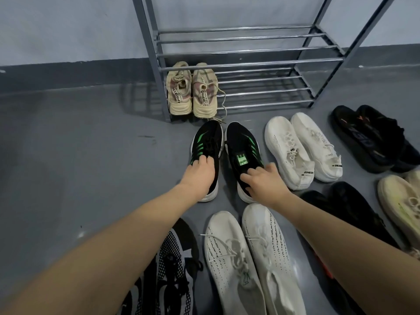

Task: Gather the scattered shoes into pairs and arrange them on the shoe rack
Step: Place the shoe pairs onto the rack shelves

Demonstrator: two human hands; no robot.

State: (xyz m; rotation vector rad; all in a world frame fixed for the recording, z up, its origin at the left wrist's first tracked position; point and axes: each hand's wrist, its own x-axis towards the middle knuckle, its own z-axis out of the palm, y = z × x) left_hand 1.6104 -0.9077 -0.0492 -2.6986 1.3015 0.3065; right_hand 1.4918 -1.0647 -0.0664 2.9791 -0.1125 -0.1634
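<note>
Left hand (200, 176) fingers curl into the collar of the left black-green shoe (208, 142); right hand (264, 181) fingers grip the right black-green shoe (241, 146). Both stand on the floor at 6 o'clock of the shoe rack (250, 62). Beige pair (192, 92) sits on the lowest shelf; white pair (302, 146) at 3 o'clock.

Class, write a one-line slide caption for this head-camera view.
Left hand and right hand each grip one black-and-green sneaker before a shoe rack holding one beige pair.

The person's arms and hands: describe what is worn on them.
Nothing is worn. The left hand and right hand are bare, with no gloves, rings, watch or bracelets showing. Both forearms are uncovered up to the frame edge; no sleeve is visible.
</note>
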